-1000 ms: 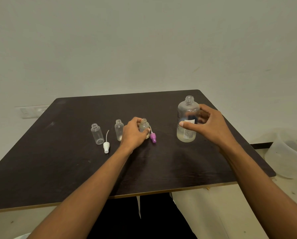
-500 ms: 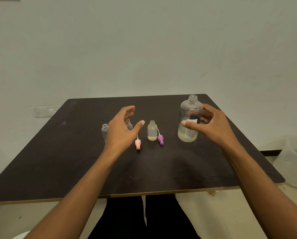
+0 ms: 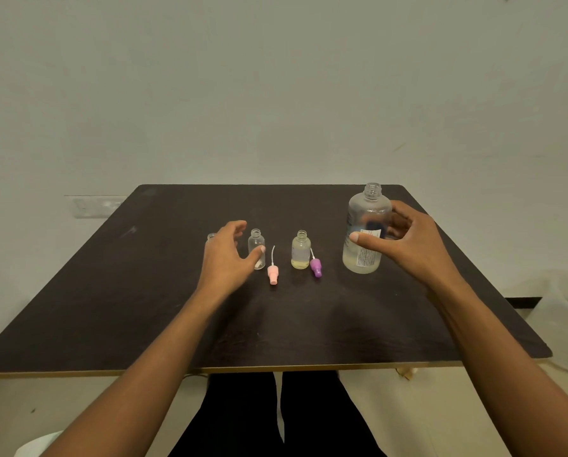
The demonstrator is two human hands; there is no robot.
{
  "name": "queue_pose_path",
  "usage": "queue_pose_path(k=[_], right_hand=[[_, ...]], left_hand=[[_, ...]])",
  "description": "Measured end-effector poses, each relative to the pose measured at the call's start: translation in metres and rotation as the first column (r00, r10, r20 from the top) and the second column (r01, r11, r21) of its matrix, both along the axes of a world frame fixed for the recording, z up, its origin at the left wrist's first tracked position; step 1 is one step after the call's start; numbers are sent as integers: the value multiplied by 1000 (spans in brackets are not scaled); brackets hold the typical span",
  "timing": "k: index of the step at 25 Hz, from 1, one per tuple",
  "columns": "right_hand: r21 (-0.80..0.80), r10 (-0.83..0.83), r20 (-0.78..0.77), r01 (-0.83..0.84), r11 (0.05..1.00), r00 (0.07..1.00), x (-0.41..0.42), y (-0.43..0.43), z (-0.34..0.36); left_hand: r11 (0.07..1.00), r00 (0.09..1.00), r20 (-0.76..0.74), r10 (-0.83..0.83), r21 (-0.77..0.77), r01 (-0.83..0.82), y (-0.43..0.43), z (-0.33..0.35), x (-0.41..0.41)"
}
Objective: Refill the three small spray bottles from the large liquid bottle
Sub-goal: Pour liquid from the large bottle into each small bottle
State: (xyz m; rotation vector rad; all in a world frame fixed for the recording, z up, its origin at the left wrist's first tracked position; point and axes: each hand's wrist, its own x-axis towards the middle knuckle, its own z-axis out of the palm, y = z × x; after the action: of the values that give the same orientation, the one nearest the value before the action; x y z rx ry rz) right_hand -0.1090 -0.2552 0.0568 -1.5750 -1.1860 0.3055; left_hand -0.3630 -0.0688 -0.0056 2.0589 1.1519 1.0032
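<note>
Three small uncapped spray bottles stand in a row on the dark table. The right one holds a little yellowish liquid, and a purple spray cap lies beside it. The middle one looks empty, with a pink spray cap to its right. Only the rim of the left one shows behind my left hand, which is open, its thumb in front of the middle bottle. The large uncapped bottle stands at the right with liquid at its bottom. My right hand wraps it, thumb on the label.
A translucent plastic tub sits on the floor beyond the table's right edge. A wall socket plate is at the left behind the table. My legs are under the table's near edge.
My left hand let go of the right small bottle and moved left to the middle one. My right hand stayed on the large bottle.
</note>
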Motion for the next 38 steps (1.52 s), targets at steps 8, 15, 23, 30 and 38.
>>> queue_pose_path(k=[8,15,23,30,38], right_hand=[[-32,-3,28,4,999,1000,6,0,-11],[-42,3,17,-3,999,1000,8,0,-16],[-34,2,67,0,999,998,5,0,-6],[-50,13,147,-6,999,989,-4,0,7],[-49,-2,452,27,998,892,-22,9,38]], left_hand=[[998,993,-117,34,-50,-40,18,-19,21],[995,996,-76,44,-82,-50,15,-19,22],[1000,998,61,-14,3,14,-16,27,12],[994,980,161,-113,10,113,-54,42,8],[984,955,240,-176,17,177,-65,54,10]])
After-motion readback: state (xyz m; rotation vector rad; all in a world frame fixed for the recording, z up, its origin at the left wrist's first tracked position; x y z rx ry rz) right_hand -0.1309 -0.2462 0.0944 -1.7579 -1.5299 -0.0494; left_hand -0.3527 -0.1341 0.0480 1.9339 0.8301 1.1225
